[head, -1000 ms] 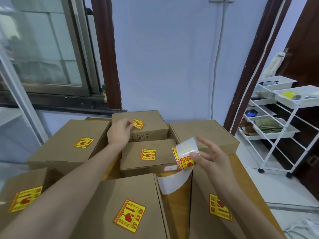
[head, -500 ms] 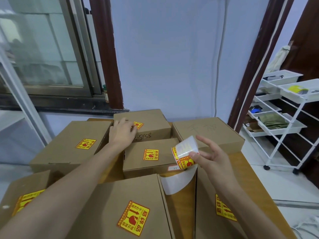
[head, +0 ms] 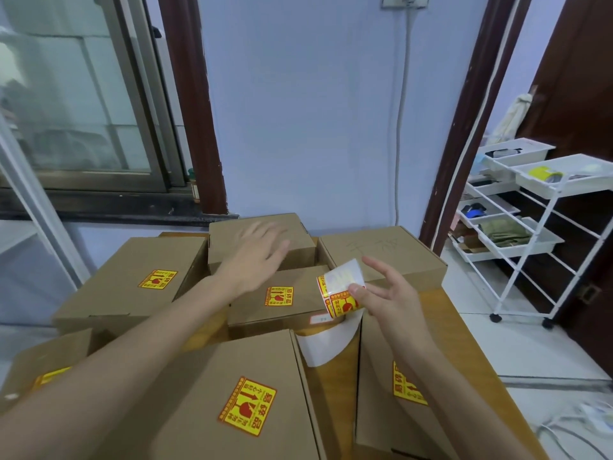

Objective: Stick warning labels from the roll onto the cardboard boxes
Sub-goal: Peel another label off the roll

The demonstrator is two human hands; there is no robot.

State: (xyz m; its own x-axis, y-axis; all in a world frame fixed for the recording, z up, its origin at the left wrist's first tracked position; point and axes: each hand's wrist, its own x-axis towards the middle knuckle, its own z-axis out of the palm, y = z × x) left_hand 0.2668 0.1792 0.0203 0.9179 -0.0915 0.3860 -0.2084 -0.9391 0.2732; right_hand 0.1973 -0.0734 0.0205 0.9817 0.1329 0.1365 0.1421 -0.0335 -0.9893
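Several brown cardboard boxes crowd a wooden table. My left hand [head: 253, 257] lies flat, fingers straight, on top of the far middle box [head: 232, 234], covering the label there; it is motion-blurred. My right hand [head: 386, 292] pinches the roll of yellow-and-red warning labels [head: 340, 290] between thumb and fingers, over the gap between boxes, with a white strip of backing paper [head: 326, 346] hanging from it. The far right box [head: 398, 254] shows no label on its top. Labels sit on the middle box [head: 279, 296], the left box [head: 158, 279] and the near box [head: 247, 406].
The wooden table [head: 335, 393] shows between the boxes. A white wheeled rack [head: 537, 227] with trays stands on the right by a dark door frame. A window and sill lie behind the boxes at left. A white cable runs down the wall.
My left hand went from pinching the label at the far middle box to lying flat over it, sliding right across it. My right hand kept the roll almost still.
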